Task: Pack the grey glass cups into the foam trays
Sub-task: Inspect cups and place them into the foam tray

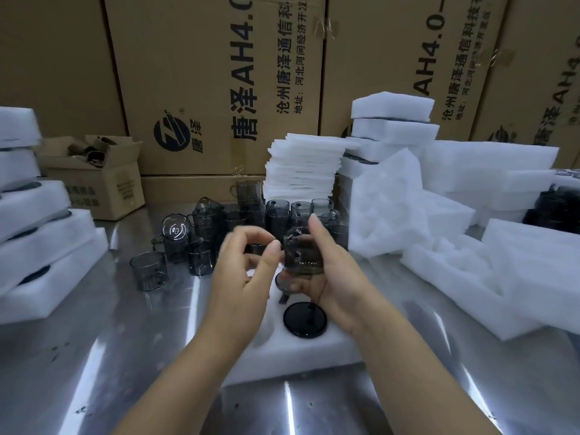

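Grey cup [303, 255] sat upright, gripped by our right hand [332, 284], straight over the foam tray [326, 348]; left hand [244, 277] was just beside it, curled, seemingly empty.

Glass, foam, steel and cardboard.

The cups [207, 233] are smoky grey glass, clear and glossy, and the raised cup [303, 255] catches small white glints. The tray [282, 356] under it is white foam, matt and faintly pebbled, as are the stacked trays [392, 127] and the thin sheets [301, 164]. A disc [305, 320] in the tray is glossy black (material unclear). The table [94, 356] is polished metal with streaky reflections and a few dark specks. The cartons [204, 58] are matt brown cardboard, black-printed, with shiny clear tape [326, 28].
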